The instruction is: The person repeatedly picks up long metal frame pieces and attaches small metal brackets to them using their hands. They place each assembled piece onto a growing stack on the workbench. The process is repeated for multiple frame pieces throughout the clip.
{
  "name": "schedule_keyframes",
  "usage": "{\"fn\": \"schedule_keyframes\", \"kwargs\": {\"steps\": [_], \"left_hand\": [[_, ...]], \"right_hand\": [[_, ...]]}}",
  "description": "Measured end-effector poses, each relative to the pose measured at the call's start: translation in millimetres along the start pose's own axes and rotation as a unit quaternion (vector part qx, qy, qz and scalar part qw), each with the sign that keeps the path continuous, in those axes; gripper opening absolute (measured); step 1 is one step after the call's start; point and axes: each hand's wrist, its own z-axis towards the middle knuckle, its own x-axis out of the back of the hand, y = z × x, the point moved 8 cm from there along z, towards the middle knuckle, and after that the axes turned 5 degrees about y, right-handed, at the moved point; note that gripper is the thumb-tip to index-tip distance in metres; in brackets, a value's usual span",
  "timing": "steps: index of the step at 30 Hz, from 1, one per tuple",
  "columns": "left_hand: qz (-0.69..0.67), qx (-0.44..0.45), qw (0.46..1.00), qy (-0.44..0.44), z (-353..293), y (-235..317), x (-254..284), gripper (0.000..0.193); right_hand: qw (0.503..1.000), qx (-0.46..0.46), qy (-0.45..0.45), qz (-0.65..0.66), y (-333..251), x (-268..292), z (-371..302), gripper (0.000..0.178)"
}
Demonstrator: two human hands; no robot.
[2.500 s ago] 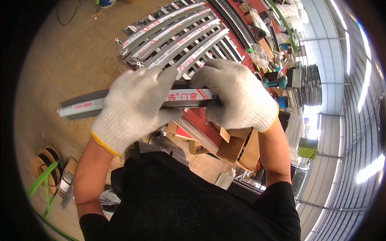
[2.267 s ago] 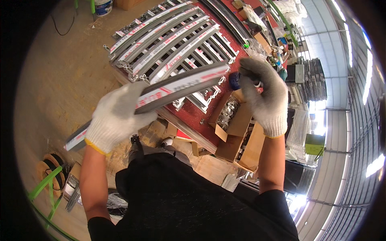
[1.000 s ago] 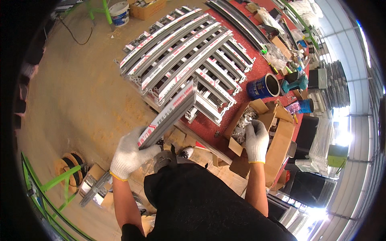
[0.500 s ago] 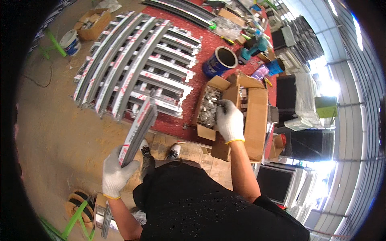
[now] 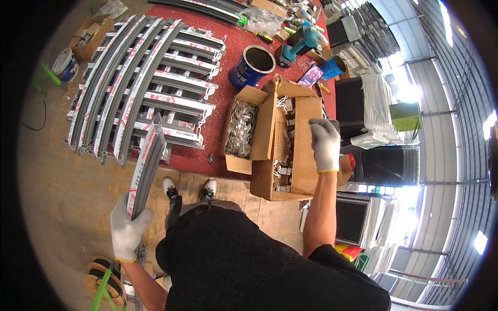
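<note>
My left hand (image 5: 127, 228), in a white knit glove, grips the near end of a grey metal profile bar (image 5: 145, 176) with printed white film. The bar slants up toward the table's front edge. My gloved right hand (image 5: 327, 147) is at the right wall of a long cardboard box (image 5: 307, 147), its fingers curled. Whatever they may hold is hidden. Small metal fittings and white hook-shaped pieces lie inside that box. Beside it, a smaller cardboard box (image 5: 238, 165) holds a heap of shiny metal clips (image 5: 241, 129).
Crossed layers of similar profile bars (image 5: 132, 88) cover the left of the red table (image 5: 218, 103). Behind the boxes stand a blue bucket (image 5: 241, 78), a teal cordless drill (image 5: 298, 47), a phone (image 5: 311, 76) and a blue can (image 5: 333, 67). Wrapped dark panels (image 5: 389, 171) stand at the right.
My right hand has moved right, from the heap of clips to the long box's right wall. My left hand still holds the bar. The whole view has shifted, moving the table leftward in the picture.
</note>
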Motion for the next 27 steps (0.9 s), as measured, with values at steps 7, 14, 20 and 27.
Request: {"fn": "schedule_keyframes", "kwargs": {"steps": [7,14,20,27], "left_hand": [[0.024,0.006,1.0,0.012,-1,5,-4,0.061],[0.066,-0.006,0.998,-0.008,-4,22,-14,0.059],[0.081,-0.004,0.996,-0.02,-7,35,-16,0.064],[0.074,-0.029,0.996,-0.035,-8,33,-20,0.06]], "right_hand": [[0.825,0.146,-0.314,-0.448,54,-67,-41,0.033],[0.66,0.217,-0.43,-0.576,81,-90,-72,0.036],[0.726,0.238,-0.385,-0.517,82,-87,-78,0.035],[0.929,0.011,-0.241,-0.281,60,-43,-54,0.036]]}}
